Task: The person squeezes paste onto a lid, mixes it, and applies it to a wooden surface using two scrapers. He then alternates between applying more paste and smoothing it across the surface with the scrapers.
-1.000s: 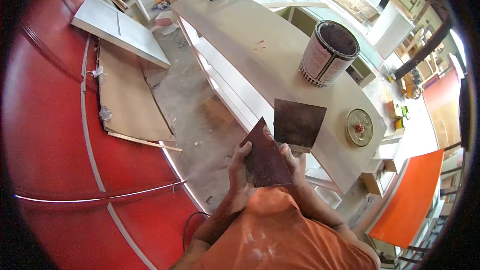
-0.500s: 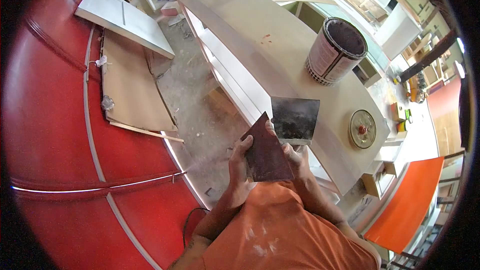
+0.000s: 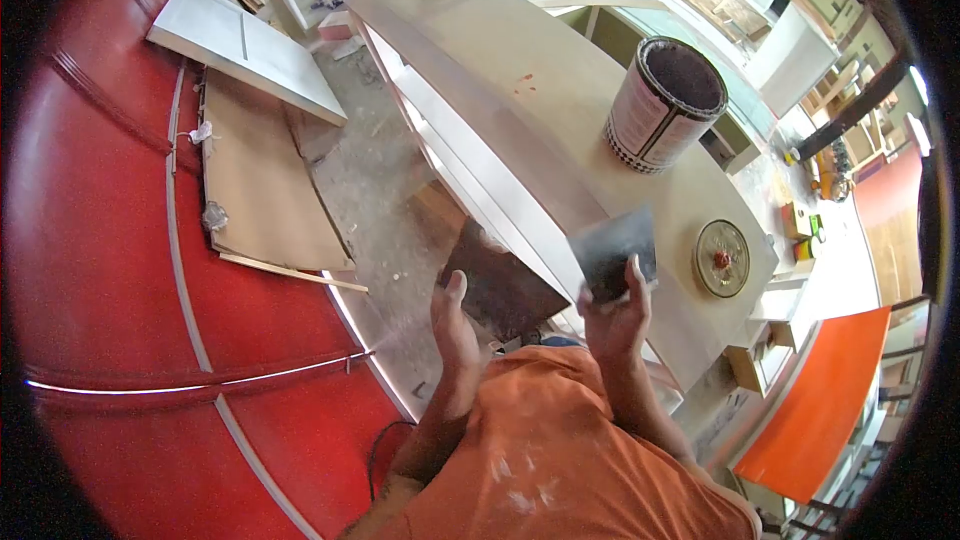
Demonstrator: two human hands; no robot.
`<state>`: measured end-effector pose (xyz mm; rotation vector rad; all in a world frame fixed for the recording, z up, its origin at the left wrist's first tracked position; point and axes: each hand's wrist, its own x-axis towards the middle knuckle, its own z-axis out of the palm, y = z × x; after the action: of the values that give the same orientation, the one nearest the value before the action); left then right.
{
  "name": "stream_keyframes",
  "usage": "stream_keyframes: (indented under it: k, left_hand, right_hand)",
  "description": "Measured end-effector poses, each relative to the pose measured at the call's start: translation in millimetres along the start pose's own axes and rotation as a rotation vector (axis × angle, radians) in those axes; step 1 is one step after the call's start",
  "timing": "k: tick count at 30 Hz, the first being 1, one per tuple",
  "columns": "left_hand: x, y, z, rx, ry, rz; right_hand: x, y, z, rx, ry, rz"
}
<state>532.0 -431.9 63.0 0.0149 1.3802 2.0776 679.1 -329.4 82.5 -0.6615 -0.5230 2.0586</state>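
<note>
A dark reddish-brown sheet (image 3: 500,282) is held in my left hand (image 3: 455,325), with the thumb on its near left edge. My right hand (image 3: 617,312) grips a smaller black sheet (image 3: 612,245), slightly blurred, its fingers over the lower edge. The two sheets are apart, with a gap between them. Beyond my right hand, on the long beige board surface (image 3: 560,100), stand a used paint can (image 3: 665,105) with a dark inside and a round lid (image 3: 723,258) with a reddish spot in the middle.
A red panelled surface (image 3: 100,230) fills the left side. Against it lean a brown board (image 3: 265,175) and a white panel (image 3: 245,45). White shelving (image 3: 470,180) runs under the beige top. An orange panel (image 3: 820,400) lies at the right.
My hands have moved apart. The reddish-brown sheet has moved left and tilted away from the black sheet, which has shifted right and turned.
</note>
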Motion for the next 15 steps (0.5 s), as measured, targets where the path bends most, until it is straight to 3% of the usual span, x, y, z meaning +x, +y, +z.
stream_keyframes:
  k: [1, 2, 4, 5, 6, 8, 10, 12, 14, 15]
  left_hand:
    - [1, 1, 0, -0.004, 0.004, 0.007]
    - [3, 2, 0, -0.008, -0.014, 0.065]
    - [8, 2, -2, -0.024, -0.027, 0.140]
    - [11, -2, -8, 0.185, -0.019, 0.241]
    - [13, -1, -9, 0.396, -0.009, 0.337]
    - [11, 1, -4, 0.392, -0.050, 0.360]
    - [8, -1, -4, 0.384, -0.086, 0.374]
    - [7, -3, -19, 0.768, -0.329, 0.284]
    - [10, 5, -29, 0.870, -0.332, 0.279]
    - [12, 9, -36, 0.916, -0.507, 0.410]
  right_hand:
    - [-1, 0, -3, -0.046, 0.119, -0.020]
    - [-6, -4, -3, -0.048, 0.107, -0.016]
    - [-20, -19, 13, -0.507, -0.118, 0.116]
    - [-21, -3, 19, -0.525, -0.037, -0.009]
    - [-23, -6, 15, -0.523, -0.090, 0.102]
    - [-18, -2, 10, -0.593, -0.050, 0.259]
    - [-5, 4, 15, -0.609, -0.095, 0.205]
    - [13, 3, 24, -0.623, -0.150, 0.155]
    - [37, -5, 36, -0.705, -0.209, 0.187]
    - [49, -10, 50, -0.676, -0.296, 0.141]
